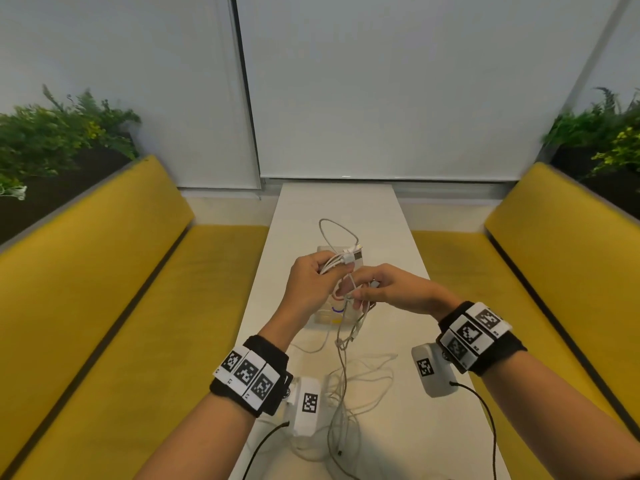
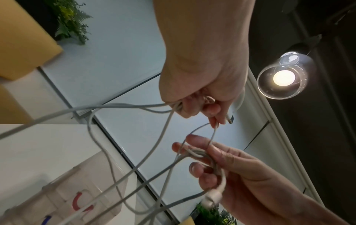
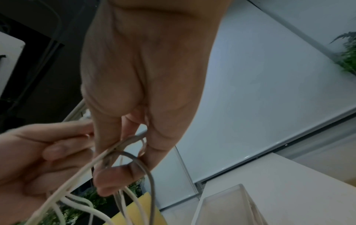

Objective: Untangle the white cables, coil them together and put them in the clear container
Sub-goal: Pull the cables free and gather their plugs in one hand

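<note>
Several white cables (image 1: 342, 344) are tangled together, raised above the white table (image 1: 343, 202). My left hand (image 1: 330, 268) grips a bunch of them, with the USB plugs (image 1: 350, 254) sticking out past its fingers. Just to the right, my right hand (image 1: 362, 291) pinches the strands at a knot (image 2: 194, 152). A thick white plug (image 2: 212, 196) lies against its palm. In the right wrist view its fingers (image 3: 115, 175) curl round crossed strands (image 3: 77, 179). The rest hangs down into a loose heap (image 1: 360, 379) on the table. The clear container (image 1: 323, 318) (image 2: 57, 202) (image 3: 221, 197) sits below both hands, partly hidden.
The narrow table runs away from me between two yellow benches (image 1: 104, 289) (image 1: 554, 271). Planters with green plants (image 1: 52, 140) stand behind the benches. White blinds (image 1: 381, 98) close off the far end. A glass lamp (image 2: 285, 76) hangs overhead.
</note>
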### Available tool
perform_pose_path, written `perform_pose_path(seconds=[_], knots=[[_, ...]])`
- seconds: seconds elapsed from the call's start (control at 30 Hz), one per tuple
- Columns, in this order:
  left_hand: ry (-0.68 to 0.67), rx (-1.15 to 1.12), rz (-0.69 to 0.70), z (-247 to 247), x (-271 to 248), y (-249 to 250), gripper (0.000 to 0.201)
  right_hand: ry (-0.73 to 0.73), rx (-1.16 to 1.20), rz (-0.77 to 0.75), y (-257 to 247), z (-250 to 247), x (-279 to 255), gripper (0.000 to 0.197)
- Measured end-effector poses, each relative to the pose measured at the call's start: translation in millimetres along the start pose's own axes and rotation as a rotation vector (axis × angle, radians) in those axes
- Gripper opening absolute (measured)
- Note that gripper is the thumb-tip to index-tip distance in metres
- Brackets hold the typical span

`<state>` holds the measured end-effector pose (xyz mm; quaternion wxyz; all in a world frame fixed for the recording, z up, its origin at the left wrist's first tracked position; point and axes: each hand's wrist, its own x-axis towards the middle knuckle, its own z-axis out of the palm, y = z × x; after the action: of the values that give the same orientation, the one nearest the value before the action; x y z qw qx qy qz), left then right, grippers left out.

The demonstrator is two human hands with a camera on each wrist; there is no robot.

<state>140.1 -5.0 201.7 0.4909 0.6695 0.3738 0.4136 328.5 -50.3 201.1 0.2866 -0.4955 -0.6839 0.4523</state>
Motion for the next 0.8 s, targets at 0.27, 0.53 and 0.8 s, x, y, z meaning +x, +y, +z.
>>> perform_pose_path(seconds=[0.27,0.53,0.8], knots=[[0.004,-0.073,0.09,-1.4,-0.5,7.6,0.014,0.014,0.274,0.138,-2.3,-2.8,-7.2,0.028],[-0.071,-0.101,0.073,-11.7,-5.1,20.8,0.018,0.236,0.247,0.218,-1.8,-2.6,-9.0,0.021],[-0.13,-0.016,0.058,-12.2,-1.6,18.8,0.017,0.4,-0.387,0.129,-11.9,-0.6,-3.8,0.022]])
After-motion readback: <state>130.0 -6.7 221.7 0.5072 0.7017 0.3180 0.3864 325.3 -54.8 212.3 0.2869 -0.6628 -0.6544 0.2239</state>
